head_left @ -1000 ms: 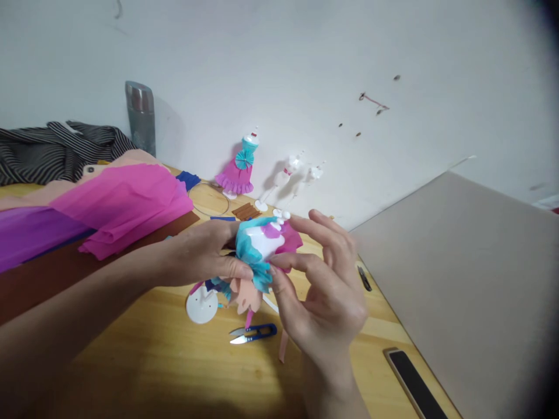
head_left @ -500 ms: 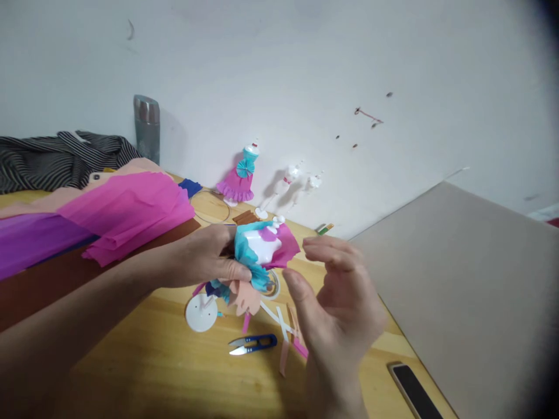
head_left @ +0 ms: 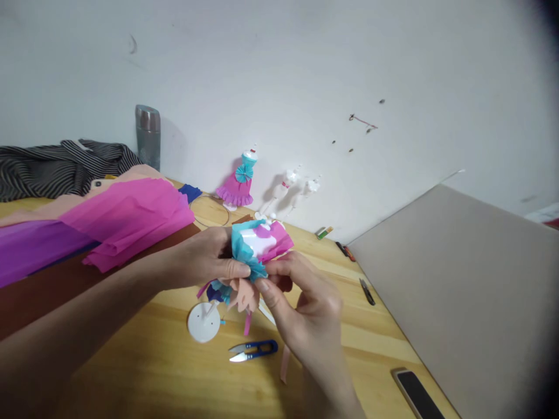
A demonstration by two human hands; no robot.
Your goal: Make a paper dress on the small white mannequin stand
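Observation:
A small white mannequin (head_left: 252, 240) lies tilted over the table, wrapped in turquoise crepe paper (head_left: 243, 250) with pink paper (head_left: 279, 240) on its right side. My left hand (head_left: 218, 256) is closed round its waist, thumb pressing the turquoise paper. With thumb and forefinger together, my right hand (head_left: 301, 291) pinches the lower right edge of the paper. Peach ruffles (head_left: 243, 295) hang beneath, and the mannequin's round white base (head_left: 203, 322) points toward me.
Blue thread snips (head_left: 257, 349) lie below the hands. Pink crepe paper (head_left: 140, 215) is heaped at left. A dressed mannequin (head_left: 238, 180) and two bare ones stand by the wall. A phone (head_left: 417, 393) and a cutter (head_left: 367, 292) lie at right.
My right hand has moved left from beside the mannequin, and its fingers have closed on the paper's edge. My left hand keeps its hold. The view has shifted slightly.

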